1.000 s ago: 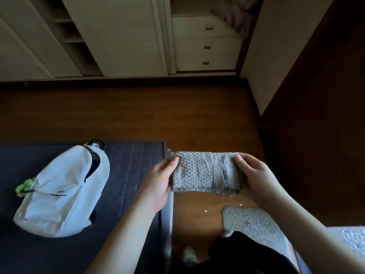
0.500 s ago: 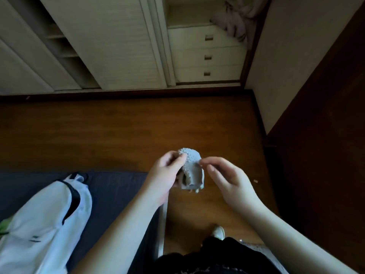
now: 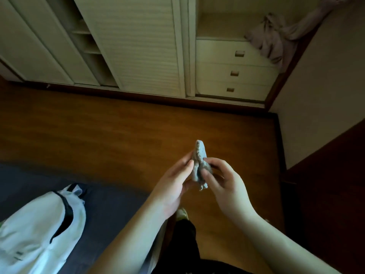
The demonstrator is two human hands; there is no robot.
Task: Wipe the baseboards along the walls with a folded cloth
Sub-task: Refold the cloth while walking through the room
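Observation:
A grey knitted cloth [image 3: 199,155], folded small and seen edge-on, stands upright between my two hands above the wooden floor. My left hand [image 3: 173,180] holds it from the left with thumb and fingers. My right hand [image 3: 223,180] pinches its lower part from the right with curled fingers. A dark wooden baseboard [image 3: 138,95] runs along the foot of the wardrobe at the far side of the floor. Another baseboard [image 3: 281,147] follows the right wall down from the corner.
A white backpack [image 3: 39,230] lies on a dark mattress [image 3: 110,204] at the lower left. Cream wardrobe doors [image 3: 138,42] and a unit with three drawers [image 3: 235,70] stand ahead. A pale garment [image 3: 276,36] hangs at the top right. A dark wooden panel [image 3: 335,184] is on the right.
The cloth was stretched wide between both hands a second ago and is now folded into a small upright wad. The view has moved forward, showing more floor and less of the mattress.

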